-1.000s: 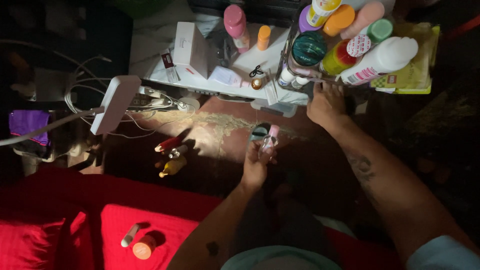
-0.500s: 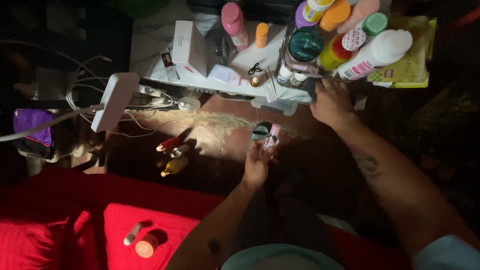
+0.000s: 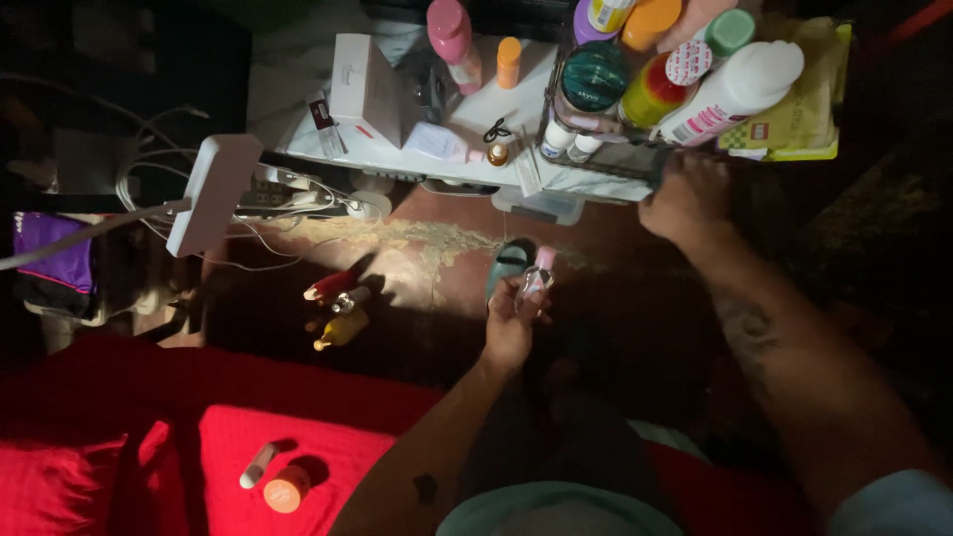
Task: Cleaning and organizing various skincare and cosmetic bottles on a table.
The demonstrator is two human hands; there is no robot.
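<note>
Head cam, dim room, lit patch on the floor. My left hand (image 3: pixel 508 333) is raised over the reddish floor (image 3: pixel 437 268), grip clenched round a small clear bottle w/ pink cap (image 3: pixel 536 278), held roughly upright, cap toward the bench. Just beside it, a teal oval thing (image 3: pixel 507 266); can't tell if the hand holds it too or if it lies on the floor below.

My right hand (image 3: pixel 687 199) is up at the front edge of the white bench (image 3: pixel 476 164), right under a wire basket (image 3: pixel 596 149) packed w/ bottles. Fingers are curled at the basket's lower rim, touching it; can't tell if the grip is clamped on anything, too dark there.

In the basket: white spray bottle (image 3: pixel 735 94) lying tilted, yellow-green bottle w/ red-white cap (image 3: pixel 655 94), dark teal jar lid (image 3: pixel 594 77), green cap (image 3: pixel 730 32), orange cap (image 3: pixel 650 20). A yellow packet (image 3: pixel 804 109) sits behind it.

On the bench, left of basket: white box (image 3: pixel 365 89), pink-capped bottle (image 3: pixel 452 40), small orange bottle (image 3: pixel 508 62).

Floor, left of my left hand and well apart: small yellow bottle (image 3: pixel 342 330), red tube (image 3: pixel 333 286). White power adapter (image 3: pixel 210 194) w/ cables hangs over that side.

Red bed cover (image 3: pixel 149 447) at bottom left carries an orange-lidded jar (image 3: pixel 285 489) and a small white tube (image 3: pixel 258 465), just beside each other.
</note>
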